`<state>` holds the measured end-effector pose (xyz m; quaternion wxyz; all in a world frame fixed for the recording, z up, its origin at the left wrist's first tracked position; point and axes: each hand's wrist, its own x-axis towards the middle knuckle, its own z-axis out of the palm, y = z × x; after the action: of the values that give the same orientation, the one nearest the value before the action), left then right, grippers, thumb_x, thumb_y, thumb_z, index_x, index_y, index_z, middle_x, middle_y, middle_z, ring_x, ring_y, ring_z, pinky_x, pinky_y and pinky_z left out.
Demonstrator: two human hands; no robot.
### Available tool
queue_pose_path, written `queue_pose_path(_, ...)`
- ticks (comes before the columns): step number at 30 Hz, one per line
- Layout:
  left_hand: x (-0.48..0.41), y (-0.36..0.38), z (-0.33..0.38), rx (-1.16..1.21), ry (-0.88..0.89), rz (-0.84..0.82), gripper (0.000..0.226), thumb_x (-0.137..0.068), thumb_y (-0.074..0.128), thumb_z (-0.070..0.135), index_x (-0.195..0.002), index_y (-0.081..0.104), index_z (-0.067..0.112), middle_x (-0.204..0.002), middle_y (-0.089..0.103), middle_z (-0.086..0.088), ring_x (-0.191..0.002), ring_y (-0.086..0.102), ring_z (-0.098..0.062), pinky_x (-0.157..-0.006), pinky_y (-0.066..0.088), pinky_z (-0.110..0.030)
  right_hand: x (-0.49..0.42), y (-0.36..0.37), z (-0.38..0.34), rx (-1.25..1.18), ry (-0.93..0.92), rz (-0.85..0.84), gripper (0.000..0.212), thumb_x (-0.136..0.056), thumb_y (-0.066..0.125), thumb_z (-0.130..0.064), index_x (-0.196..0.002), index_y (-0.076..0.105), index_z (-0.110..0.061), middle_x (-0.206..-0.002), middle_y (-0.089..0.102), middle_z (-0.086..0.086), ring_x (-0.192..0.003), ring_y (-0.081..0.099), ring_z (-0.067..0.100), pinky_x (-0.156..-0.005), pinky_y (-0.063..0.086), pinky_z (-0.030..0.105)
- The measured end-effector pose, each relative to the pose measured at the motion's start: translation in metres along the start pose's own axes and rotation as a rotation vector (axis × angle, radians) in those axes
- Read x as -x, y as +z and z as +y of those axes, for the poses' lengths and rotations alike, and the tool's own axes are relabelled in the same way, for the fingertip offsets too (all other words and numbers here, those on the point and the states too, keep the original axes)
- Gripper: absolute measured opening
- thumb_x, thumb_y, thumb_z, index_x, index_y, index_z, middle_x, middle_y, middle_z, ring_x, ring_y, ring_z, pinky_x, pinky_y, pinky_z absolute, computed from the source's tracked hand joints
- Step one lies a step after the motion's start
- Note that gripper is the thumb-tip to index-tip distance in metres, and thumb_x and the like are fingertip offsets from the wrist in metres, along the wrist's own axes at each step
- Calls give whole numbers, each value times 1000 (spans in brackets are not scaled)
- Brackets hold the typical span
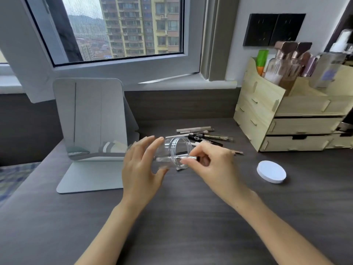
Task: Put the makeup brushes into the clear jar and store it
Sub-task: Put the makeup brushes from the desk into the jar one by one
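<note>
My left hand (142, 165) grips the clear jar (172, 153), tipped on its side above the dark desk with its mouth facing right. My right hand (209, 162) pinches a thin makeup brush (178, 155) whose far end lies inside the jar. Several more brushes and pencils (202, 135) lie in a loose pile on the desk just behind the jar. The jar's white round lid (271, 171) rests flat on the desk to the right.
A standing mirror (91, 119) sits at the left. A pale wooden drawer organiser (286, 119) with bottles on top stands at the back right. The desk (181, 217) runs up to a wall below a window.
</note>
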<state>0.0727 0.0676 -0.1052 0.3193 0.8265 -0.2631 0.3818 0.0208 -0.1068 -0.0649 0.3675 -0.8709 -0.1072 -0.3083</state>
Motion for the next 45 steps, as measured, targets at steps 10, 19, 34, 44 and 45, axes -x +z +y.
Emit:
queue_pose_path(10, 4, 7, -10, -87, 60, -81, 64, -65, 76, 16, -122, 49, 25, -121, 57, -11, -115, 47, -29, -93, 40, -51, 7, 25, 8, 359, -175, -183, 26, -85, 44, -35, -77, 66, -24, -72, 53, -2, -67, 50, 19, -50, 32, 29)
queue_pose_path(19, -1, -2, -9, -10, -70, -81, 75, -60, 83, 14, -126, 50, 25, -122, 57, -5, -110, 52, -27, -94, 39, -35, -36, -4, 89, 391, 457, 75, 24, -90, 50, -16, -79, 71, -11, -92, 68, 14, -91, 57, 36, -67, 38, 35)
queue_pose_path(34, -4, 0, -4, 60, -161, -27, 85, -49, 89, 5, -122, 50, 21, -118, 52, 7, -109, 48, -12, -93, 25, -4, -88, 30, 129, 687, 351, -270, 27, -86, 56, -40, -96, 74, -23, -101, 69, 8, -101, 51, 30, -84, 40, 35)
queue_pose_path(44, -5, -1, -10, 70, -189, 7, 87, -51, 88, 5, -124, 46, 27, -118, 54, 8, -107, 44, -2, -92, 26, -3, -85, -10, 58, 118, 168, -13, 13, -92, 52, -27, -97, 58, -18, -77, 66, -1, -74, 60, 19, -68, 45, 36)
queue_pose_path(45, -5, -1, -10, 65, -187, 15, 87, -51, 88, 5, -124, 46, 26, -118, 54, 9, -107, 43, -1, -92, 25, -3, -77, -21, 40, 81, 106, -11, 11, -90, 55, -29, -95, 61, -22, -73, 64, -7, -69, 58, 12, -66, 45, 33)
